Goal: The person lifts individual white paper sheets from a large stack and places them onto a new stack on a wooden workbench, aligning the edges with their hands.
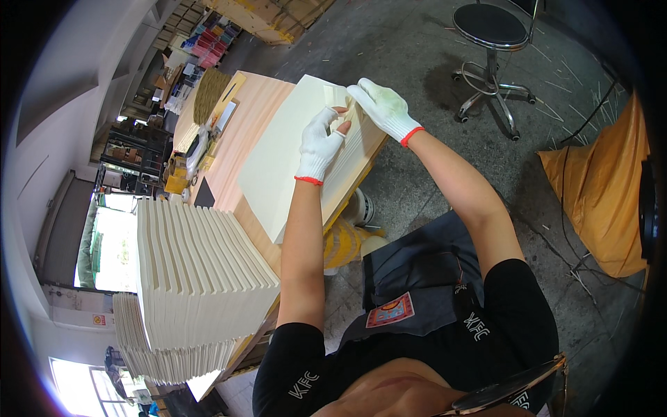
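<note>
At approx. 11 o'clock on the worktop [256, 115], a cream paper stack [279, 156] is laid; at 12, L hand [321, 146] is held over it, grip part-open; at 1, its far edge is covered by R hand [383, 108], grip can't be told.

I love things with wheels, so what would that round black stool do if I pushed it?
The stool would probably roll, since small wheels show under it. It might resist tipping, because its legs spread wide. Its shiny metal post suggests it could feel rather heavy.
</note>
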Tool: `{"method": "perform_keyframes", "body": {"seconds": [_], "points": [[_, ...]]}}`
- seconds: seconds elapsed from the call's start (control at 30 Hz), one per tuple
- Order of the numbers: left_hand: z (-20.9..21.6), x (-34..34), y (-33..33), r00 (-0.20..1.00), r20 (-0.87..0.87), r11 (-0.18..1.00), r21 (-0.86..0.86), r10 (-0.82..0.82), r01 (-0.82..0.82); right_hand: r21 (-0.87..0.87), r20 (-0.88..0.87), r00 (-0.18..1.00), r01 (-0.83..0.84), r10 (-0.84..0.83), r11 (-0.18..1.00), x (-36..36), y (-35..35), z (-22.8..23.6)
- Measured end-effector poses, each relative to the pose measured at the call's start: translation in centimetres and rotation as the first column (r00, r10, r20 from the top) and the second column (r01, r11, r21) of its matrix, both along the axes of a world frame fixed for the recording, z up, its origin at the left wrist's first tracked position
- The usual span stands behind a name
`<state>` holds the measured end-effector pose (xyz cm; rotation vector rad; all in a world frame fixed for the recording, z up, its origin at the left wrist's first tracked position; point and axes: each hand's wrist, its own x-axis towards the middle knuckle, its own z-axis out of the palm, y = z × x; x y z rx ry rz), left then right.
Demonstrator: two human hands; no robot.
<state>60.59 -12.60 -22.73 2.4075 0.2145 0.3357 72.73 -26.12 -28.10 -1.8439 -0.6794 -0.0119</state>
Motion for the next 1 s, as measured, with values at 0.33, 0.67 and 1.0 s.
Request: {"method": "perform_keyframes", "body": {"seconds": [0.33,0.67,1.0], "points": [[-1.0,0.3,1.4,0.992,0.102,0.989,0.136,-0.069,0.055,-0.026,0.008,1.0,0.007,-0.007,1.0,-0.2,0.1,0.3],[-0.7,0.1,0.8,0.995,0.091,0.997,0.066,-0.037,0.031,-0.025,0.004,1.0,-0.016,0.016,1.0,-0.3,0.0,0.4],[-1.1,0.2,1.2,0.993,0.102,0.972,0.233,-0.066,0.041,0.011,-0.02,1.0,0.007,-0.007,1.0,-0.4,0.3,0.2]]}}
